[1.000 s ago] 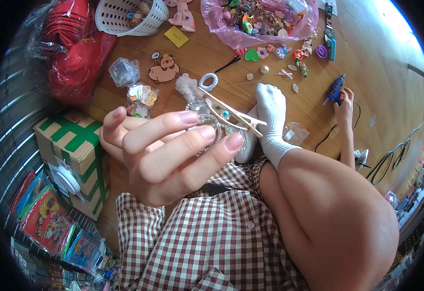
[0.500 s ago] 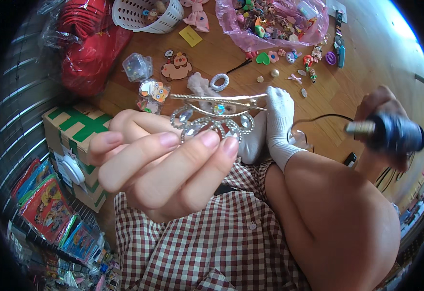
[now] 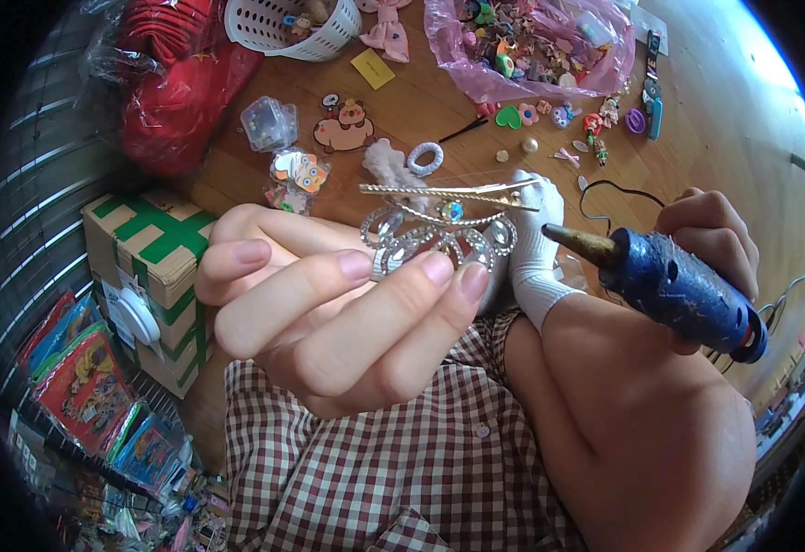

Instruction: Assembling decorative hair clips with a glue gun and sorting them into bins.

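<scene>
My left hand point(image 3: 356, 322) pinches a rhinestone hair clip point(image 3: 452, 212) from below, fingertips on its looped, jewelled edge. The clip's gold metal prongs run across the top, and an iridescent stone sits at its middle. To the right, my right hand point(image 3: 720, 235) is wrapped round a worn blue hot glue gun point(image 3: 683, 290). Its dark, brownish nozzle points left, at the clip's right end and a little apart from it. Behind the gun, part of that hand is hidden.
On the wooden floor lie a grey hair ring point(image 3: 425, 160), a bear cutout point(image 3: 345, 129), small charms and a pink bag point(image 3: 434, 37) of trinkets. A taped carton point(image 3: 144, 244) stands left. The black cord point(image 3: 619, 187) runs behind the gun.
The glue gun has swung left toward the clip, its nozzle now beside the clip's right end. My left hand has shifted slightly right with the clip.
</scene>
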